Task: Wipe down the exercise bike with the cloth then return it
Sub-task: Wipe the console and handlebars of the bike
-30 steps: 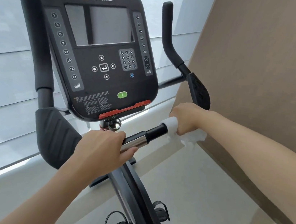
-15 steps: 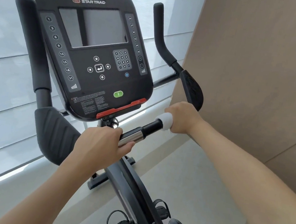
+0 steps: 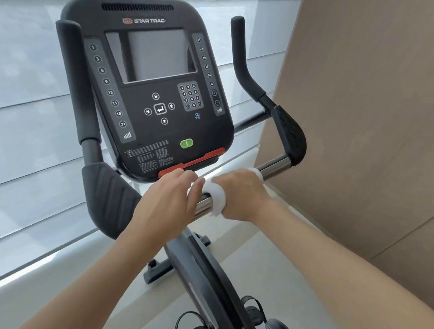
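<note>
1. The white cloth (image 3: 215,198) is wrapped round the chrome handlebar bar (image 3: 272,167) and is gripped there by the right hand (image 3: 239,192), whose fingers are curled round cloth and bar together, just below the console (image 3: 149,86) at about 5 o'clock of it.

2. The left hand (image 3: 171,202) is held just at 9 o'clock of the cloth, its fingers fairly straight and laid over the bar; nothing is seen to be clasped by it.

3. The cloth could be bunched rather than slid if it is squeezed too hard, so that streaks or unwiped stretches are left on the chrome.

4. The left hand's fingers could be caught by the cloth-wrapped fist if the wipe is carried towards 9 o'clock, since the two are nearly touching.

5. The green button (image 3: 186,143) and the red strip (image 3: 191,162), at 12 o'clock of the hands, could be knocked if either hand is lifted carelessly.

6. A loose end of cloth is seen beyond the fist at 2 o'clock; it could slip free if the grip is relaxed.

7. No container is visible, so it cannot be told where the cloth is to be returned.
</note>
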`<state>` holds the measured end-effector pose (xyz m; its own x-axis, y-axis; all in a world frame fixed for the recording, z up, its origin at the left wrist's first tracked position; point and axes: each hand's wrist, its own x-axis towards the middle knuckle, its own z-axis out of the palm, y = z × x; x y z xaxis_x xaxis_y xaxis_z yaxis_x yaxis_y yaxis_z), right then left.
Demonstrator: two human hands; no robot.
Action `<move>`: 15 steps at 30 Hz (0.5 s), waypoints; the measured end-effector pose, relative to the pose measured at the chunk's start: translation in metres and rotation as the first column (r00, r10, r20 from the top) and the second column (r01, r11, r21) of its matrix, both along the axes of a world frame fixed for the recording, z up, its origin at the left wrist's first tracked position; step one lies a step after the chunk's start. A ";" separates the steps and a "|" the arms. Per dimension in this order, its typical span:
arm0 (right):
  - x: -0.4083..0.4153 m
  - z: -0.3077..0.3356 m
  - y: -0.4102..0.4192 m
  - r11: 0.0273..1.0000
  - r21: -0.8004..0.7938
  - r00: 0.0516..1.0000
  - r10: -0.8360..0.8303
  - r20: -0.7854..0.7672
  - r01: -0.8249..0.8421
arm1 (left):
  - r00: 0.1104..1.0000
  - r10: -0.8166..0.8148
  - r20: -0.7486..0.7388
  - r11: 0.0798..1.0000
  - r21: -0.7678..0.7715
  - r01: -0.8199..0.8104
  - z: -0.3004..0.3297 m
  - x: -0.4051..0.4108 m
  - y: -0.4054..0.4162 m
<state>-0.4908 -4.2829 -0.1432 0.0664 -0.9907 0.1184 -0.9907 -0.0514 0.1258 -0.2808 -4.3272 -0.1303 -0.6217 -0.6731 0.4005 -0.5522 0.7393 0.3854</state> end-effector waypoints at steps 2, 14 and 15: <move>0.020 -0.003 0.000 0.999 -0.033 1.000 0.015 0.025 -0.014 | 0.998 -0.004 -0.066 1.000 0.020 0.005 -0.001 0.002 -0.003; 0.119 0.003 0.007 0.987 -0.101 0.991 0.129 0.031 -0.125 | 0.981 -0.006 -0.196 0.995 -0.095 -0.013 0.002 0.088 -0.017; 0.121 0.002 0.008 0.987 -0.121 0.994 0.109 0.033 -0.104 | 0.986 -0.038 -0.161 0.991 -0.130 0.016 -0.004 0.103 -0.021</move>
<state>-0.3698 -4.2748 -0.1409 0.1638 -0.9570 0.2394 -0.9847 -0.1439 0.0983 -0.1774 -4.3486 -0.1347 -0.5583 -0.5934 0.5798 -0.4689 0.8022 0.3695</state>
